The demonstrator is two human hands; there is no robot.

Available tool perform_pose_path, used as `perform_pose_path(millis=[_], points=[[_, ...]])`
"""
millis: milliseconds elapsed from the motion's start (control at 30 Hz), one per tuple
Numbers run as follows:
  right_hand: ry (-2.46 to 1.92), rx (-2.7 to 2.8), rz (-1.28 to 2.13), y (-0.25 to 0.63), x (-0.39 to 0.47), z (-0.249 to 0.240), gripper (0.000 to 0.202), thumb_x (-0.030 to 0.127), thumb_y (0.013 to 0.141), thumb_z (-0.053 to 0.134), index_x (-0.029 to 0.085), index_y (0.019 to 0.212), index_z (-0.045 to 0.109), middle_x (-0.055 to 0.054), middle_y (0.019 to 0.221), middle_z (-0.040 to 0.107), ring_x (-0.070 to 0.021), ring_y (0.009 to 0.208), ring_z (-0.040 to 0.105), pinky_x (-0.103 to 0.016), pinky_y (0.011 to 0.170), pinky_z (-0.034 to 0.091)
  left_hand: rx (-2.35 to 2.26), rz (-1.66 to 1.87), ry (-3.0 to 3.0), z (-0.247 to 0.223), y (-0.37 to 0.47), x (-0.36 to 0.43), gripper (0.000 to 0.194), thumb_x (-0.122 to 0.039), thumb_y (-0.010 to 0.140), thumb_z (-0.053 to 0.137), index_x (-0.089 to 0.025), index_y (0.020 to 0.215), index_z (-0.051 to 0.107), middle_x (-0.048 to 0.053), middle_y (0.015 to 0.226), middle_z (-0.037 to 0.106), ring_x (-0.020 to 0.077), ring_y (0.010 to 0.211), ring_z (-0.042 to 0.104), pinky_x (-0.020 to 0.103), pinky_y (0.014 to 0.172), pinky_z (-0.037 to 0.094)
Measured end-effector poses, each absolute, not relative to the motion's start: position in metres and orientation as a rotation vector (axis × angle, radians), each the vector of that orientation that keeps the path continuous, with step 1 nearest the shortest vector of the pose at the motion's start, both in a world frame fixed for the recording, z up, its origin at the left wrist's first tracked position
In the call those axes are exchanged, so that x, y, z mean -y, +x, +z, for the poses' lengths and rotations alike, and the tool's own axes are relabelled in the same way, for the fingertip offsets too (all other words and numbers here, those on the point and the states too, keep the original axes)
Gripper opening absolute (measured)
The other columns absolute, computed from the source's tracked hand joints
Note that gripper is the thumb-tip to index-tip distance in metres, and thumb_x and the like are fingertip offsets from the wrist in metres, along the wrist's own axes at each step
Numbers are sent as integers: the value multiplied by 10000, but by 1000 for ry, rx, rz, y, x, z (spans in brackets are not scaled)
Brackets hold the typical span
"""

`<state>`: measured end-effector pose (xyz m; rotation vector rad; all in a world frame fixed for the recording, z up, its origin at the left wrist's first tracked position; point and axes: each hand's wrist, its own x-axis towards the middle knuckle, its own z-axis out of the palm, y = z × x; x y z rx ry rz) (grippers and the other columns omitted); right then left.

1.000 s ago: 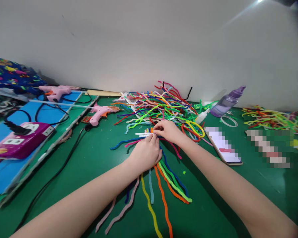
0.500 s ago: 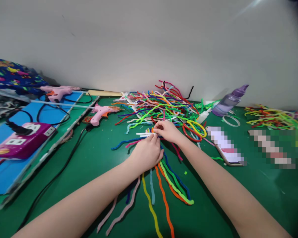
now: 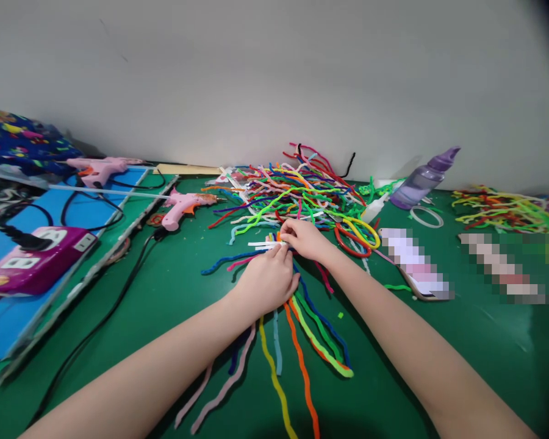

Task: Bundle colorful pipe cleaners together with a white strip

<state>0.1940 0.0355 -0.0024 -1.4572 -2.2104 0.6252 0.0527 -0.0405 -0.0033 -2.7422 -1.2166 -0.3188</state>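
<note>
Several colourful pipe cleaners fan out from under my hands, among them an orange pipe cleaner point(image 3: 305, 366), a yellow pipe cleaner point(image 3: 272, 360) and a pink one point(image 3: 226, 390). My left hand point(image 3: 271, 274) lies over the middle of the bunch, its fingers bent together and holding it against the table. White strips point(image 3: 260, 245) stick out leftward beyond its fingertips. Just behind it, my right hand point(image 3: 302, 239) pinches at the bunch's far end, beside a bit of orange. The fingertips of both hands nearly meet, and they hide where the pipe cleaners cross.
Behind the hands lies a heap of pipe cleaners point(image 3: 297, 192), with yellow-handled scissors point(image 3: 366, 231) at its right. Two pink glue guns, one nearer point(image 3: 185, 204), and a purple power strip point(image 3: 41, 262) stand left. A phone point(image 3: 412, 262) and purple bottle point(image 3: 418, 183) are right.
The view has shifted slightly, so most things sit a little further left. Both hands keep nearly the same hold, with only slight finger movement.
</note>
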Motion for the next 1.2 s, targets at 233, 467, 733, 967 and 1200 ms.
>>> perform_pose_path(millis=[233, 467, 733, 967, 1200], points=[[-1447, 2181, 606, 195, -34, -5, 69, 133, 781, 520, 158, 760, 581, -7, 743, 618, -108, 667, 531, -213, 613, 363, 1183, -323, -2718, -5, 52, 39, 392, -277, 908, 357, -25, 1126, 565, 203, 1149, 596, 257, 1120, 547, 357, 918, 471], [-1375, 2156, 666, 200, -36, -12, 53, 173, 790, 535, 160, 784, 586, 8, 729, 609, -100, 665, 535, -211, 621, 373, 1178, -436, -2648, -6, 46, 36, 321, -203, 921, 340, -74, 1076, 589, 138, 1032, 651, 209, 1011, 602, 323, 860, 498], [-1394, 2162, 668, 200, -37, -13, 52, 187, 787, 541, 162, 778, 586, 9, 715, 609, -100, 649, 533, -216, 614, 375, 1206, -418, -2609, -5, 44, 32, 360, -262, 929, 340, -52, 1034, 612, 148, 955, 653, 240, 984, 565, 363, 875, 460], [-1421, 2172, 649, 200, -39, -11, 71, 191, 786, 550, 159, 773, 612, -3, 717, 628, -105, 652, 541, -224, 631, 380, 1146, -392, -2625, -3, 39, 25, 352, -262, 937, 323, -97, 1056, 610, 113, 966, 637, 215, 891, 532, 338, 796, 469], [-1416, 2178, 627, 199, -38, -11, 74, 195, 791, 551, 163, 772, 615, -4, 724, 633, -109, 658, 547, -224, 628, 381, 1093, -352, -2597, -3, 41, 28, 364, -244, 940, 311, -88, 1048, 621, 115, 962, 637, 212, 849, 532, 347, 789, 464]])
